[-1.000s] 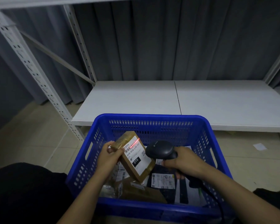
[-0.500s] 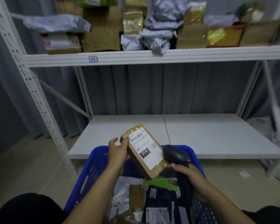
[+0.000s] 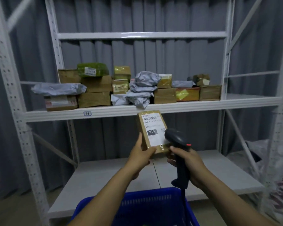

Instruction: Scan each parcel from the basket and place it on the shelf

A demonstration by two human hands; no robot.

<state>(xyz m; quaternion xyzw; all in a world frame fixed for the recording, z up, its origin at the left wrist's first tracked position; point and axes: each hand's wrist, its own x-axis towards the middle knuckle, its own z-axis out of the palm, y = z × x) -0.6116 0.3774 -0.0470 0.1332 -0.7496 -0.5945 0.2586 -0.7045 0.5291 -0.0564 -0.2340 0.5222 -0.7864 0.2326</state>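
Observation:
My left hand (image 3: 141,154) grips a small brown parcel (image 3: 151,128) by its lower left corner, label marked 010 facing me, raised just below the middle shelf's front edge (image 3: 104,112). A black barcode scanner (image 3: 178,144) sits in the grip of my right hand (image 3: 189,167), its head beside the parcel's lower right. The blue basket (image 3: 147,203) is at the bottom of the view, its contents mostly hidden by my arms.
The middle shelf holds several brown boxes (image 3: 95,95) and grey mailer bags (image 3: 140,90) across most of its width. The white lower shelf (image 3: 96,176) lies behind the basket. Perforated uprights (image 3: 20,128) stand at left; a bag pile (image 3: 281,160) sits at right.
The parcel has risen out of the basket to just under the middle shelf. The view has tilted up, and the scanner's red line is no longer on the label.

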